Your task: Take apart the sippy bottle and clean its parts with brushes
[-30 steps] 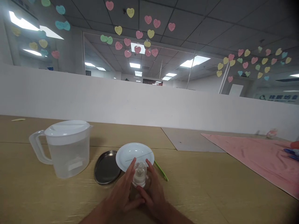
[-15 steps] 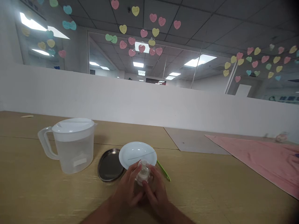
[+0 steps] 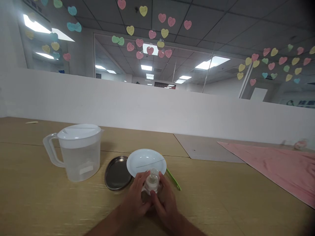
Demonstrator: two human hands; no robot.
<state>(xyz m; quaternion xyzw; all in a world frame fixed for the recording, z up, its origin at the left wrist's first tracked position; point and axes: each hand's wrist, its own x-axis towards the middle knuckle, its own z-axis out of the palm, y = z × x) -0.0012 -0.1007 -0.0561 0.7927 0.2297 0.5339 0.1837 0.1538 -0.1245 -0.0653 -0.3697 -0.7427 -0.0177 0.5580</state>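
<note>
Between my two hands is a small clear container (image 3: 152,183) with a rounded see-through top and a whitish lower part; its exact kind is hard to make out. My left hand (image 3: 136,193) wraps its left side, fingertips near the top. On the right side my right hand (image 3: 167,198) closes round it, thumb across the front. Just beyond the hands lies a white oval plate (image 3: 145,160) with a thin straight line across it. A round steel tray (image 3: 118,175) sits to the left of the plate, and a green stick-like tool (image 3: 174,179) lies at its right.
A translucent lidded pitcher (image 3: 81,160) with a handle stands on the left of the table (image 3: 209,200). A pink cloth (image 3: 275,164) covers the right side, with a small pinkish jar (image 3: 300,144) behind it. A white wall (image 3: 147,105) closes off the back.
The view has shifted slightly, so most things sit a little further right. Both hands keep hold of the clear container, which has turned slightly between the fingers.
</note>
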